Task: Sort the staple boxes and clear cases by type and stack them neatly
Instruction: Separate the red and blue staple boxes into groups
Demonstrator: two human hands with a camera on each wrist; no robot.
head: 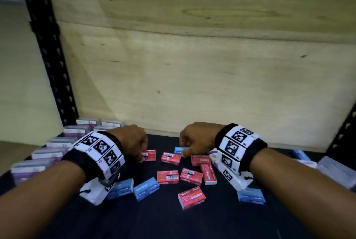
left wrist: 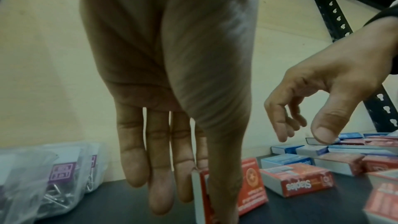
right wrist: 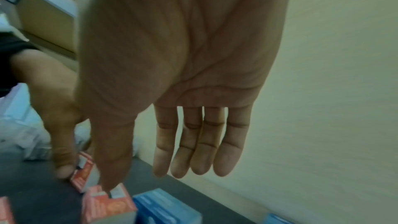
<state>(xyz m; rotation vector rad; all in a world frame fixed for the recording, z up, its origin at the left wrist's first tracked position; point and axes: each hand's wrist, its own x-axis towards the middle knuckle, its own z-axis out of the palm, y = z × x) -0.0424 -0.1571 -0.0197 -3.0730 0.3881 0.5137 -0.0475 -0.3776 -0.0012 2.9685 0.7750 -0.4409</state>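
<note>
Several red staple boxes (head: 189,176) and blue staple boxes (head: 146,188) lie scattered on the dark shelf (head: 134,221). Clear cases with purple labels (head: 57,142) stand in rows at the left; they show close up in the left wrist view (left wrist: 60,176). My left hand (head: 141,156) reaches down and pinches one red staple box (left wrist: 252,185) between thumb and index finger, tilting it up on its edge. My right hand (head: 184,151) hangs beside it with relaxed fingers (right wrist: 200,164), holding nothing. Its thumb tip is just over a red box (right wrist: 107,209) next to a blue box (right wrist: 165,209).
A plywood back panel (head: 192,65) closes the shelf behind the boxes. Black perforated uprights stand at the left (head: 48,55) and right (head: 344,136). More clear cases (head: 337,171) lie at the right edge. A blue box (head: 251,196) sits under my right wrist.
</note>
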